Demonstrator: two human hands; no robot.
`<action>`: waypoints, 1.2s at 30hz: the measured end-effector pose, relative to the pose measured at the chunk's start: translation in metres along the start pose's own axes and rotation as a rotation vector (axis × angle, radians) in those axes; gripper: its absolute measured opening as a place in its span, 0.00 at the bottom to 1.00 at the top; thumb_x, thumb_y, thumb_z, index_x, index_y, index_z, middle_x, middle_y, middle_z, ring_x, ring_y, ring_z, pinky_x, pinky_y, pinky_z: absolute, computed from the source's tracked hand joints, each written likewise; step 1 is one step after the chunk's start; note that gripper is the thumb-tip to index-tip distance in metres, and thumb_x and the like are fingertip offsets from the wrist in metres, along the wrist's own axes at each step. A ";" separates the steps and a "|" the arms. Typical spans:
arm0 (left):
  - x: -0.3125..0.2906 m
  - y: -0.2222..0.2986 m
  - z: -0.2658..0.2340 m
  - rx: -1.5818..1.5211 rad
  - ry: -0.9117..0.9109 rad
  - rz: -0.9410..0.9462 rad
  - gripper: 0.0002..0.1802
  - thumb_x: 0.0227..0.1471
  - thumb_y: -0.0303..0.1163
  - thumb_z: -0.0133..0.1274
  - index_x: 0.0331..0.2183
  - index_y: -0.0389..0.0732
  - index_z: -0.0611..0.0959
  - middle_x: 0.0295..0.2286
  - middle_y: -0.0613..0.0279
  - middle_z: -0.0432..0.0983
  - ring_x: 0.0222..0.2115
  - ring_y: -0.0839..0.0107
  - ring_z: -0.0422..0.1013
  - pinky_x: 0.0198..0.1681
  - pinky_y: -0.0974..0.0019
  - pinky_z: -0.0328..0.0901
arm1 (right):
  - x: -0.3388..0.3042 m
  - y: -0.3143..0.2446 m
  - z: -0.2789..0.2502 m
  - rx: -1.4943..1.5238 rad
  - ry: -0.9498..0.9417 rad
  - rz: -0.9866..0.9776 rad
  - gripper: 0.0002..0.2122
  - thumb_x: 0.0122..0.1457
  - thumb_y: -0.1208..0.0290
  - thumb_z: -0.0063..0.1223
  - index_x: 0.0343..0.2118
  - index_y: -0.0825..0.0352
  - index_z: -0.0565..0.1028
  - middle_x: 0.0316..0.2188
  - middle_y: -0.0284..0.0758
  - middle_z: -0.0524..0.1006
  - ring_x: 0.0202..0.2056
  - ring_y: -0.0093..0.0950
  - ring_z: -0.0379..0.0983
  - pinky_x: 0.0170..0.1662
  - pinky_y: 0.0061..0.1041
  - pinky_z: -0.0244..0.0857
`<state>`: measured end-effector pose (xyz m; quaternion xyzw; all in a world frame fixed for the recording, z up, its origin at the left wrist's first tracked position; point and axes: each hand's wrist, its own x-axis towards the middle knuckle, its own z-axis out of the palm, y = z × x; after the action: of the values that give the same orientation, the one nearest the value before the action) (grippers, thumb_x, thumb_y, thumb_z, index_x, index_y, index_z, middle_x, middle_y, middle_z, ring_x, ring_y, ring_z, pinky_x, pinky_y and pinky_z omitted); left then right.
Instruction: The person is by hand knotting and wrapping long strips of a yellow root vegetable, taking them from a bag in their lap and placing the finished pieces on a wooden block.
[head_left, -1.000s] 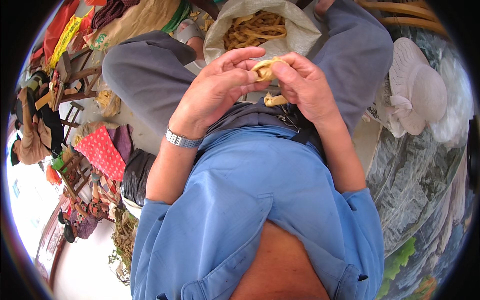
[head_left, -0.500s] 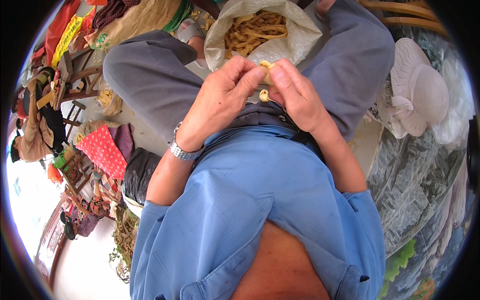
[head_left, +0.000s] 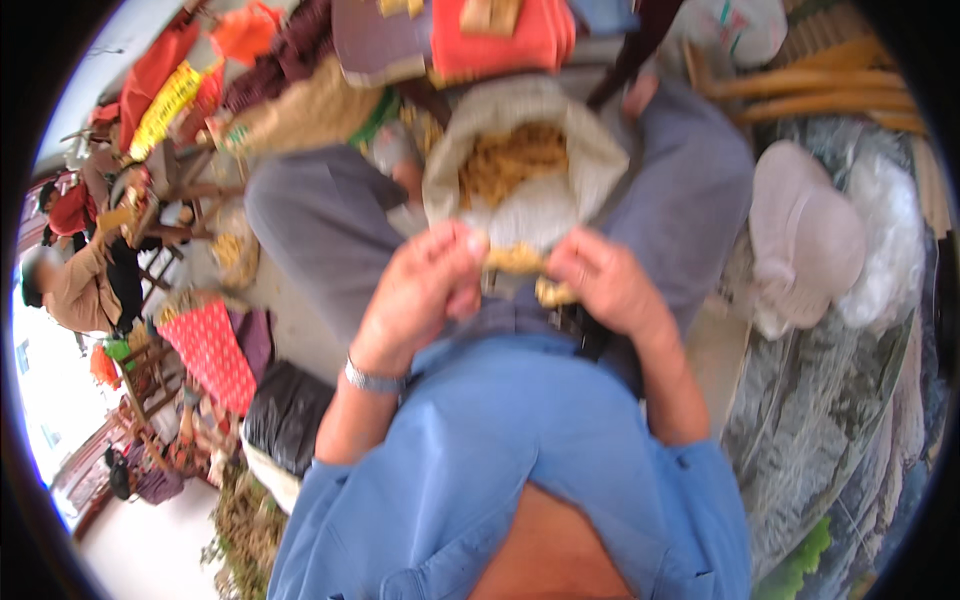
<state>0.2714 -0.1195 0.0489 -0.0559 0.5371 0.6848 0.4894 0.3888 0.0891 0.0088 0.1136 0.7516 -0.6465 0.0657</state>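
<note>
A yellow-brown strip (head_left: 515, 259) with curled edges stretches between my two hands above my lap; its kind I cannot tell. My left hand (head_left: 420, 295) pinches one end between thumb and fingers, and my right hand (head_left: 608, 285) pinches the other. The strip's curled tail (head_left: 554, 292) hangs below my right fingers. Just beyond my hands, between my knees, a white woven sack (head_left: 607, 150) stands with its mouth spread wide. Many similar brownish strips (head_left: 505, 165) lie in it. Motion blurs the picture somewhat.
Past the sack is a low table or stool with a red cloth (head_left: 500, 45) and small tan blocks (head_left: 490, 15). A pale sun hat (head_left: 810, 235) lies on plastic sheeting (head_left: 790, 440) at right. Leftward are a black bag (head_left: 288, 415), wooden stools and other people (head_left: 85, 285).
My hands have drawn apart, and the strip that was bunched between my fingers is now pulled out lengthwise. The view has tilted up, bringing the red cloth into sight.
</note>
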 end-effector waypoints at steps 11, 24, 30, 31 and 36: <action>-0.014 0.026 -0.002 0.605 -0.181 0.011 0.27 0.66 0.52 0.46 0.30 0.37 0.80 0.23 0.70 0.72 0.25 0.80 0.67 0.30 0.74 0.64 | -0.002 -0.032 0.009 -0.240 0.043 -0.282 0.09 0.62 0.65 0.58 0.34 0.65 0.73 0.23 0.41 0.77 0.25 0.43 0.76 0.27 0.36 0.67; -0.023 0.020 0.019 0.367 -0.003 0.191 0.19 0.66 0.40 0.48 0.23 0.43 0.71 0.17 0.75 0.62 0.16 0.84 0.54 0.18 0.75 0.48 | 0.020 -0.033 -0.012 -0.538 0.218 -0.629 0.10 0.61 0.64 0.59 0.31 0.64 0.72 0.23 0.40 0.75 0.23 0.41 0.75 0.25 0.35 0.68; -0.019 0.016 0.024 0.297 0.012 0.241 0.21 0.66 0.39 0.47 0.21 0.44 0.67 0.17 0.73 0.58 0.16 0.82 0.50 0.18 0.74 0.48 | 0.023 -0.017 -0.015 -0.472 0.249 -0.555 0.11 0.59 0.63 0.61 0.31 0.64 0.72 0.21 0.37 0.75 0.24 0.39 0.75 0.25 0.34 0.67; -0.016 0.016 0.019 0.323 0.004 0.208 0.21 0.66 0.40 0.47 0.22 0.43 0.68 0.17 0.73 0.59 0.17 0.82 0.52 0.20 0.74 0.49 | 0.023 -0.017 -0.013 -0.490 0.257 -0.561 0.11 0.59 0.63 0.61 0.31 0.64 0.72 0.21 0.37 0.75 0.24 0.39 0.75 0.25 0.34 0.67; 0.002 0.024 -0.011 0.579 0.081 0.304 0.20 0.67 0.45 0.47 0.29 0.40 0.76 0.22 0.71 0.67 0.24 0.81 0.61 0.31 0.75 0.59 | 0.026 -0.016 -0.001 -0.620 0.271 -0.710 0.10 0.58 0.65 0.62 0.29 0.63 0.72 0.18 0.35 0.72 0.21 0.35 0.73 0.24 0.33 0.66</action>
<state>0.2482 -0.1255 0.0597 0.1389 0.7306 0.5662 0.3555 0.3601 0.0903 0.0178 -0.0916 0.9028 -0.3539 -0.2266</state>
